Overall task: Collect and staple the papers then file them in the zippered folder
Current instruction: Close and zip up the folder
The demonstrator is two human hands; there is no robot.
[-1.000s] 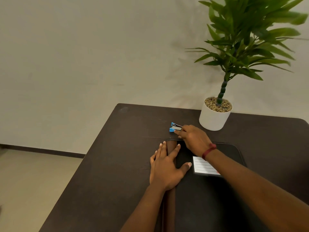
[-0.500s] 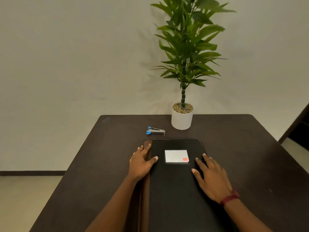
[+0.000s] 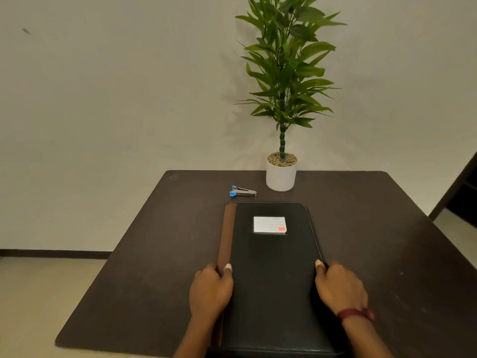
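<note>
A black zippered folder point(image 3: 272, 275) with a brown spine and a white label lies closed on the dark table point(image 3: 160, 244) in front of me. My left hand point(image 3: 210, 290) grips its left spine edge, thumb on top. My right hand point(image 3: 339, 288) grips its right edge, thumb on the cover. A small blue and silver stapler point(image 3: 242, 191) lies on the table beyond the folder's far left corner. No loose papers are in sight.
A white pot with a tall green plant point(image 3: 281, 174) stands at the table's far edge, right of the stapler. A pale wall is behind the table. Floor shows to the left and a dark doorway at the far right.
My right hand let go of the stapler and came back to the folder. Both hands slid from the cover down to the folder's side edges and now grip them.
</note>
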